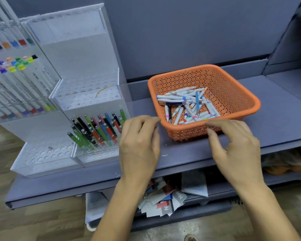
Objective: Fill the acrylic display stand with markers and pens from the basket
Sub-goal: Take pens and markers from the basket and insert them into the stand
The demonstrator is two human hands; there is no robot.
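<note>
— Hovering over the shelf like that, is the left hand holding anything?

— Nothing. Its fingers are loosely curled and slightly apart, just beside the near-left corner of the orange basket. The right hand holds nothing either. Its fingers are bent and relaxed, with the fingertips at the basket's near rim. Whether they touch it I cannot tell.

— Room around them?

— Bare grey shelf shows under both hands and between the basket and the acrylic display stand, which stands at the shelf's left end. The basket's near wall sits not far from the shelf's front edge.

— Contents?

— A loose heap of white markers and pens lies criss-crossed on the basket's bottom. In the stand, coloured pens lean in the holes of a low tier, just left of the left hand. Markers with coloured caps fill the tiers at far left. The lowest front tier shows rows of round holes. Papers lie on the level below.
</note>
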